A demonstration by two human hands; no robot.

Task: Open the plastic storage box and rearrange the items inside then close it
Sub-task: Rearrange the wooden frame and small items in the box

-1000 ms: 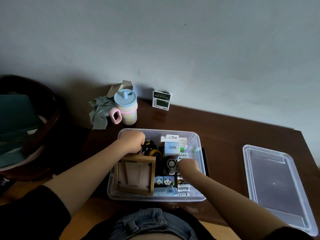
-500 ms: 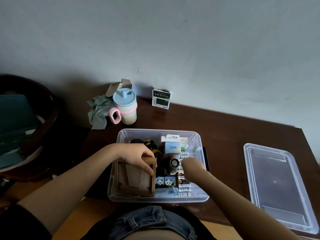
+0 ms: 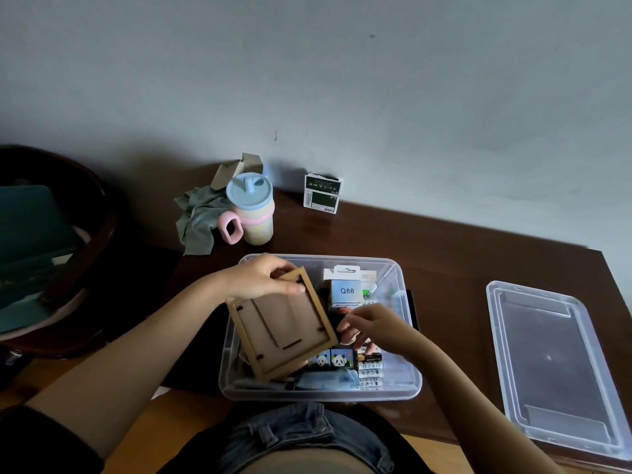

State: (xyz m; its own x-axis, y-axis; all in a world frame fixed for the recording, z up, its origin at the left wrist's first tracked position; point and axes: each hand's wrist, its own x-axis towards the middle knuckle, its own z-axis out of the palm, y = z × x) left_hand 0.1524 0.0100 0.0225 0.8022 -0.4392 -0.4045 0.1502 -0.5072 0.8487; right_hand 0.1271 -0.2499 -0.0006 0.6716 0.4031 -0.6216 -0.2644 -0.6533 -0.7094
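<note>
Rearranging half done: box open, closing yet to come.
Left hand (image 3: 263, 280) grips one wooden picture frame (image 3: 283, 322), tilted over the one storage box (image 3: 319, 328) at lower centre; right hand (image 3: 367, 325), fingers curled, reaches among the batteries, grasp unclear; one lid (image 3: 550, 364) lies lower right.

picture frame (image 3: 282, 325) lifted, tilted up

Tilted wooden frame (image 3: 282, 323) blocks the storage box's (image 3: 408, 388) left half.
</note>
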